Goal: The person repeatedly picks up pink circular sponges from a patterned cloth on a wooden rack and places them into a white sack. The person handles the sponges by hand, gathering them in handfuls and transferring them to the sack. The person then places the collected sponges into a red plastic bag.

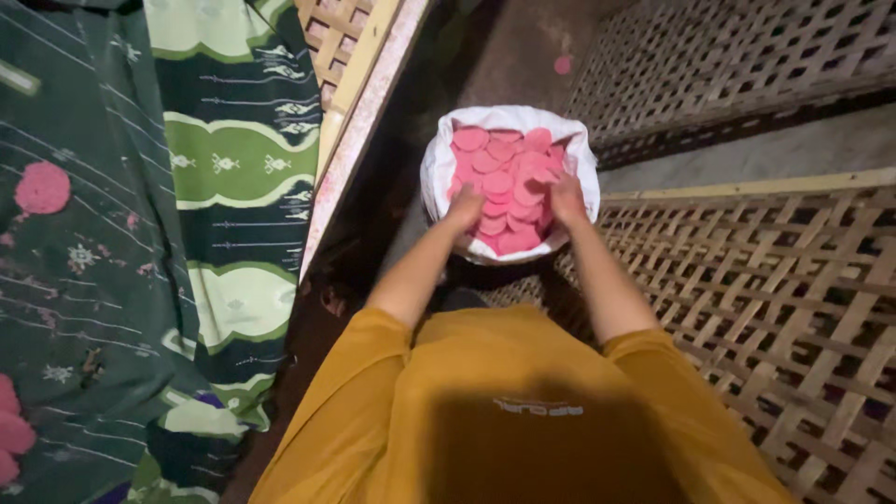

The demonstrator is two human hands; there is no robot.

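Far left of fingers: green patterned cloth spread flat, few pink discs lying on darker cloth beside it. Left hand inside white sack, fingers dipped among pink round discs, curled into pile; whether they grip any, cannot tell. Right hand just beside it, also in sack, fingers bent down into discs, grasp hidden. Sack sits on floor straight ahead of both hands, full. Right of fingers: woven bamboo lattice tray, another lattice beyond.
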